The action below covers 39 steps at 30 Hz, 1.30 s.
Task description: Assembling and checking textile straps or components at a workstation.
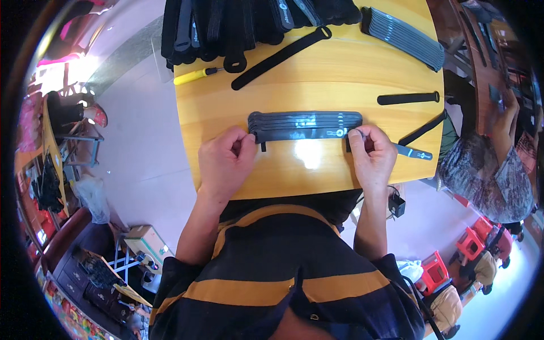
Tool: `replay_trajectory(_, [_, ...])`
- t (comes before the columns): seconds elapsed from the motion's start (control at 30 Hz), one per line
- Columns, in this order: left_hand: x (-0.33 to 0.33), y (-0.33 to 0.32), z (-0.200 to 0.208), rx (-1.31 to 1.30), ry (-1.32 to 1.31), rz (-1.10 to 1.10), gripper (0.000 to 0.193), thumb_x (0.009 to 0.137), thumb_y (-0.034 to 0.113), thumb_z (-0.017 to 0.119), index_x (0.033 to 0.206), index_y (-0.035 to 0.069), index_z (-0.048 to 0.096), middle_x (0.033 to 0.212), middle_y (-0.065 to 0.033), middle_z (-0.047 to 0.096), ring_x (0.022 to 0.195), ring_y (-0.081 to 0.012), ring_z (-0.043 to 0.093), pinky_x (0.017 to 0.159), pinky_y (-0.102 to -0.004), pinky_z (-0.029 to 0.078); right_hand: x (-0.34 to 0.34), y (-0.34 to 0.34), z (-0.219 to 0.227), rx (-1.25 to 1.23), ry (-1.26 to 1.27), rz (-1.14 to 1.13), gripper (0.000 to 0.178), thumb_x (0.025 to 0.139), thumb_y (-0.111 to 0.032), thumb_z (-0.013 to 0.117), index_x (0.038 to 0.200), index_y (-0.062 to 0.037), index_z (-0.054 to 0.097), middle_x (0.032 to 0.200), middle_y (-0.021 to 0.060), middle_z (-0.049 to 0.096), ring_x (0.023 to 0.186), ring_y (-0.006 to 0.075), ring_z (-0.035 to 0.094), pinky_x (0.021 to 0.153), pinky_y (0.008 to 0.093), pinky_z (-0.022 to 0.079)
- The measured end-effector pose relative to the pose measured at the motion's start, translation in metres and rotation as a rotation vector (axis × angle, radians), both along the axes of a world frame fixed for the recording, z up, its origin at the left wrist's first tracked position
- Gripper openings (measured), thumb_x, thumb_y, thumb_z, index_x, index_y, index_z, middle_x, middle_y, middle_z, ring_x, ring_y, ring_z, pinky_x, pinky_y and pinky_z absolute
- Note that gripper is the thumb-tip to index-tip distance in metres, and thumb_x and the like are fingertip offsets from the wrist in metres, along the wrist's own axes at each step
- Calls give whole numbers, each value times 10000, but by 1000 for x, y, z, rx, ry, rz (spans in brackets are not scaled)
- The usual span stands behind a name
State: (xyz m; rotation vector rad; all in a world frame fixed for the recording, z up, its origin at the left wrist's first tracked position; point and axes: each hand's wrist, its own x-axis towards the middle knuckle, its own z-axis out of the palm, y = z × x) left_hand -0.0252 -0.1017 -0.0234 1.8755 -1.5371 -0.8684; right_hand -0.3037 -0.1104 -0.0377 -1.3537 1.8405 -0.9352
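Note:
A fanned row of dark grey hook-and-loop straps (303, 120) lies crosswise on the yellow wooden table (226, 110), each overlapping the one behind it. My left hand (226, 161) pinches the left end of the nearest strap (300, 134), thumb and forefinger pressed together. At the right end of that same strap, my right hand (374, 158) pinches too. Short black tabs stick out below the row beside both hands. Just right of my right hand lies a loose grey strap (416, 153), with a black strap (422, 129) slanting behind it.
A heap of black straps (249, 25) covers the table's far left. A yellow-handled tool (192, 76) and a long black strap (280, 58) lie before it. Another fanned bundle (403, 39) is far right, a short strap (408, 98) nearer. Someone in patterned clothing (487, 175) sits at right.

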Motion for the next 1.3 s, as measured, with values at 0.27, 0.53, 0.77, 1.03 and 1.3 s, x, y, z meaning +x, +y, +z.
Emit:
replay_trajectory(0.27, [0,1,-2,-7,7,-2,161,879,91,726,754,26,647,593,-108,626,491,-202,605,507,-328,472,3,-1,1,7,9,-19,92,877,-70,769,874,-1,708,710,25,630,609,63,547,567,237,452])
replay_trajectory(0.53, [1,0,-4,-81,-87,-38,168,877,124,727,753,39,653,622,-124,646,534,-290,638,533,-380,496,5,-3,1,-2,61,-22,108,866,-83,758,853,5,698,694,60,637,596,107,577,580,271,474])
replay_trajectory(0.77, [0,0,0,-65,-168,-60,177,884,175,715,768,53,660,662,-133,669,601,-343,661,580,-436,518,5,-2,-3,-109,125,14,122,892,-61,757,823,-1,677,648,-36,594,581,34,496,541,217,422])
replay_trajectory(1.03, [11,1,-1,-44,-229,-83,255,897,271,720,767,58,667,677,-148,673,665,-378,676,622,-477,525,7,-2,1,-124,202,-4,210,835,-94,765,993,-16,650,832,127,665,737,247,661,696,368,537])
replay_trajectory(1.3, [34,20,6,-65,-170,-31,275,940,297,696,818,51,675,716,-158,682,697,-387,680,645,-482,528,22,14,20,-305,326,-47,234,881,-71,714,1094,-27,627,971,165,659,831,323,665,757,414,545])
